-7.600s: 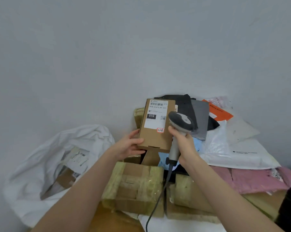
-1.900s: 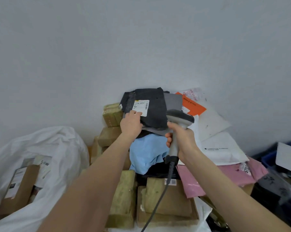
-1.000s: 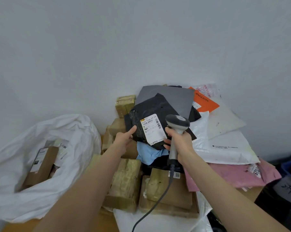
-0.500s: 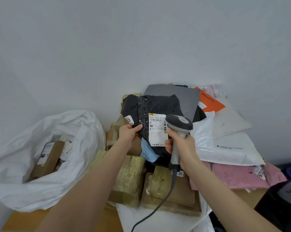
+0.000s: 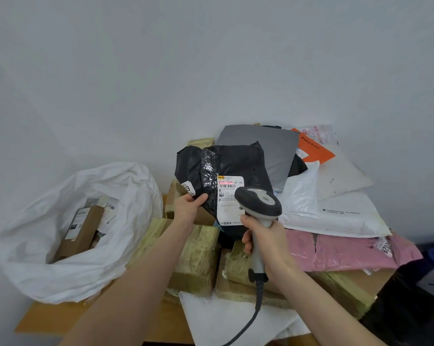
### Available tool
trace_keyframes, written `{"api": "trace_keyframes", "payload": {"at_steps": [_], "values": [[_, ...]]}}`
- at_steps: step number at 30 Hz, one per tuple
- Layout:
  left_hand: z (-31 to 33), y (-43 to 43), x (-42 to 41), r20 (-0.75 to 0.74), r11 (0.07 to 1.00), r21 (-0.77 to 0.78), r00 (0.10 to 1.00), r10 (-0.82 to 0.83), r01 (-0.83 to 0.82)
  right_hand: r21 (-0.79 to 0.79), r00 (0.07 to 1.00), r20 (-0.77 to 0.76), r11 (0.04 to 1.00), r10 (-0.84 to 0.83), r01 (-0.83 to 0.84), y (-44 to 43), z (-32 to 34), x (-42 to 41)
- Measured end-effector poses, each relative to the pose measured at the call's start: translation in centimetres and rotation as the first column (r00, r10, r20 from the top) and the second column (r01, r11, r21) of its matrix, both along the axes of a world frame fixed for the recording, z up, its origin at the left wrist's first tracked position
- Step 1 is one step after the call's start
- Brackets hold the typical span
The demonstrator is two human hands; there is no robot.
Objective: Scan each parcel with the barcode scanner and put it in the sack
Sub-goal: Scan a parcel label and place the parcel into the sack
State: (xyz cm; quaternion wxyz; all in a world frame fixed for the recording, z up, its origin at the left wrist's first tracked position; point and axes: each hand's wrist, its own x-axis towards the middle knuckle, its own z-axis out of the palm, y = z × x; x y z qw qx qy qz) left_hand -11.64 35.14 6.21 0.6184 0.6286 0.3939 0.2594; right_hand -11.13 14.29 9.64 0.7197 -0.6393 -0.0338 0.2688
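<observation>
Black parcel [image 5: 236,161] pinched in our left hand [image 5: 187,208] had turned upright, and the scanner [image 5: 258,202] gripped in our right hand [image 5: 263,238] was, we judged, reading its label [image 5: 229,201].

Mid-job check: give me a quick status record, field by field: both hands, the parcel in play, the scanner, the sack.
left: left hand grips the black poly parcel at its lower left edge, held up, label facing the camera
right: right hand holds the barcode scanner by its handle
scan: scanner head points at the parcel's white label; a red streak crosses the label's top
sack: white sack open at the left, a brown box inside
waiting: grey mailer, pink mailer, taped cartons
</observation>
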Motion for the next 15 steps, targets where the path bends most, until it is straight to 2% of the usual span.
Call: {"api": "trace_keyframes", "payload": {"at_steps": [15], "values": [[-0.3,-0.2,-0.9,0.028,1.000,-0.021,0.999,0.022,-0.021,-0.010,0.999,-0.027,0.999,0.036,-0.036,-0.2,0.6,-1.5]]}}
